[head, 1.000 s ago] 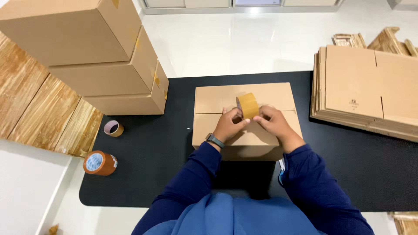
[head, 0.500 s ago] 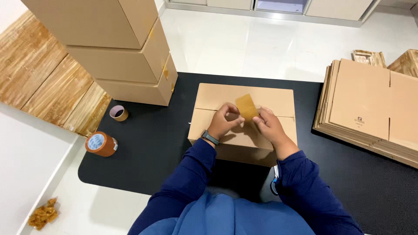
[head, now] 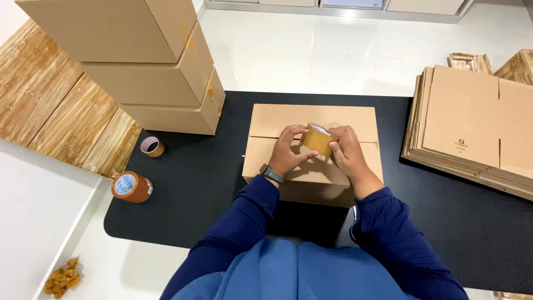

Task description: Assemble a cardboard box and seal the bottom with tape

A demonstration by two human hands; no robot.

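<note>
1. Far left of the frame: wooden boards (head: pixel 50 105) lie slanted, and a heap of tape scraps (head: pixel 62 276) sits on the white floor at lower left.
2. Upper left: a stack (head: pixel 150 66) of three closed cartons stands on the black mat (head: pixel 189 189), its lowest carton near the mat's back left edge.
3. Just below the stack lie two spare rolls: a small one (head: pixel 151 146) and, nearer the mat's left edge, a larger brown one (head: pixel 131 186). Bare mat lies between these rolls and the box.
4. Centre: the box (head: pixel 338 114) sits closed on the mat, its flap seam running left to right under the hands. Open mat shows on both sides of it; the front edge of the mat is hidden by the blue sleeves.
5. The left hand (head: pixel 286 153) curls around the left side of the tape (head: pixel 317 140), fingers closed on it, a watch at the wrist.
6. The tape, a brown roll, stands on edge over the box's seam, in the middle of the frame, gripped between both hands.
7. The right hand (head: pixel 348 151) is clamped on the roll's right side, fingers bent over its top.
8. Right: a pile of flat cartons (head: pixel 472 128) lies on the mat, well apart from the box, with a clear strip of mat between.
</note>
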